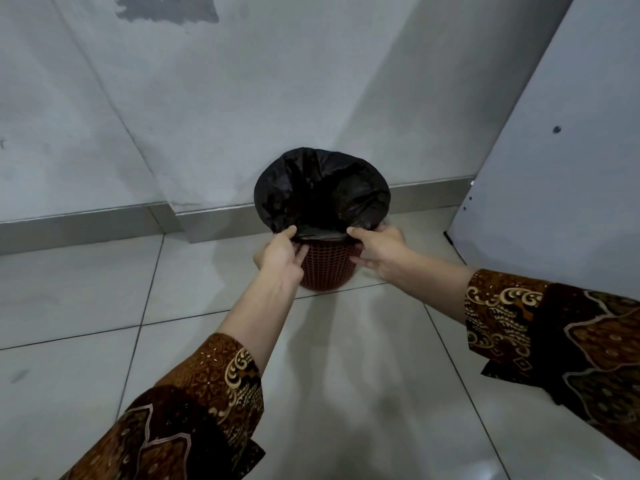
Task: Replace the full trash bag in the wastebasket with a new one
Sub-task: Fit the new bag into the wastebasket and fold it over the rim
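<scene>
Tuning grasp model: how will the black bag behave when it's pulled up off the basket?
Likely floppy: the bag is thin, creased film draped over the basket rim. Probably slippery, given its glossy sheen. Weight is unclear, since its contents are hidden; both hands pinch its near edge.

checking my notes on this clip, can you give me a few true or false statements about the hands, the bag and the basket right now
1. Both hands are at the near rim of the wastebasket. True: the left hand and right hand pinch the black trash bag there.
2. The basket is solid white plastic. False: it is reddish-brown with a lattice wall.
3. The bag's edge is folded over the basket's rim. True.
4. The basket stands in the middle of the floor, far from any wall. False: it stands on the tiled floor close to the wall.
5. The person's arms are bare to the shoulder. False: patterned brown sleeves cover them.
</scene>
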Tool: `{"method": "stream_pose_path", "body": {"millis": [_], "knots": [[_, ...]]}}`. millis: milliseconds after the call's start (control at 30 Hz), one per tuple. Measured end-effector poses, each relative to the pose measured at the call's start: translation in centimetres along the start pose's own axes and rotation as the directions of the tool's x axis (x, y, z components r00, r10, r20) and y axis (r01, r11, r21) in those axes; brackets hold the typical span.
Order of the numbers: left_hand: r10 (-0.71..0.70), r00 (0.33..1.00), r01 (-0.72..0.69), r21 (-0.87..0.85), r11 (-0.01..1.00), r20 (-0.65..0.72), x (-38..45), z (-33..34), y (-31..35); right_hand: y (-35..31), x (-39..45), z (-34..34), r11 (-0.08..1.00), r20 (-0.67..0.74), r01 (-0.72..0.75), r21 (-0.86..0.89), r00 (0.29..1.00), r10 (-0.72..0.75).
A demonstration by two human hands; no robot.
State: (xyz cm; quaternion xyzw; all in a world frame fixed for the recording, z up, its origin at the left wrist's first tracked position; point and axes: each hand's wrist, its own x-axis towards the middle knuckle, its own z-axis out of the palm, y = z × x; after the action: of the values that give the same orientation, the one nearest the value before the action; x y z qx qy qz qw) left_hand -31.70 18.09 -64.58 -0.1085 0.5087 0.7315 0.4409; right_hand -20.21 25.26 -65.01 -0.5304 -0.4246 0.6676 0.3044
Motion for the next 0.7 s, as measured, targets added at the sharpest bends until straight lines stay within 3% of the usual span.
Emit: {"method": "stream_pose_path", "body": {"millis": [167, 333, 433, 600, 700], "knots": [[-0.01, 0.996, 0.006, 0.052, 0.999, 0.092, 1.6, -0.3, 0.4, -2.3, 0.9, -0.9, 0.995, -0.018, -0.054, 0.087, 0.998, 0.055], [-0.004, 0.992, 0.0, 0.035, 0.999, 0.125, 2.4, -1.2, 1.5, -4.1, 2.3, -1.9, 0.993, -0.1, -0.012, 0.119, 0.995, 0.024], [0.032, 0.99, -0.04, 0.05, 0.998, 0.138, 3.1, -1.8, 2.3, -4.4, 2.7, -2.5, 0.992, -0.04, -0.033, 0.12, 0.998, 0.038], [0.073, 0.99, -0.085, 0.1, 0.991, 0.123, 3.4, -1.9, 2.6, -3.6, 2.2, -2.7, 0.985, 0.03, -0.174, -0.012, 0.984, 0.174], [0.1, 0.989, -0.11, 0.095, 0.989, 0.105, 3.4, -1.8, 2.6, -3.6, 2.2, -3.0, 0.985, 0.008, -0.161, -0.057, 0.987, 0.161]]}}
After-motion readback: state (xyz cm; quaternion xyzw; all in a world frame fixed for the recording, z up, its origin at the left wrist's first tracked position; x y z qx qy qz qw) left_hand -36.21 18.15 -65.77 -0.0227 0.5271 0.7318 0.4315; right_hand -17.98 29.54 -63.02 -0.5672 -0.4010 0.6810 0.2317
